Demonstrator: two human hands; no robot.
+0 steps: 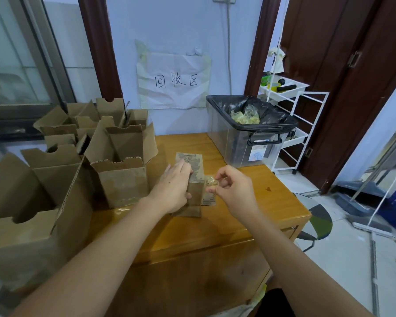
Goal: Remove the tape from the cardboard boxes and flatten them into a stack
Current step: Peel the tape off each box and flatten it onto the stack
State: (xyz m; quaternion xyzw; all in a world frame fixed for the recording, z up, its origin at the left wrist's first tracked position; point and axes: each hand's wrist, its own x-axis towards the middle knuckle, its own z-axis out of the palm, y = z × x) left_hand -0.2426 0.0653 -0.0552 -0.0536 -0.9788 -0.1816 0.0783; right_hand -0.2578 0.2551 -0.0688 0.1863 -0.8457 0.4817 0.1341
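Mid-table, the left hand is pinning a flattened box, fingers curled round its edge. The right hand is pinching a crumpled tape wad, probably light and sticky. Open boxes are waiting along the table's left edge; they look stiff, so I'd grab them by the flaps.

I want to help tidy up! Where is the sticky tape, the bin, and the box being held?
tape (pixel 211 180), head view, on the crumpled yellowish wad.
bin (pixel 224 138), head view, on its clear front wall.
box (pixel 193 161), head view, on the printed upper flap.
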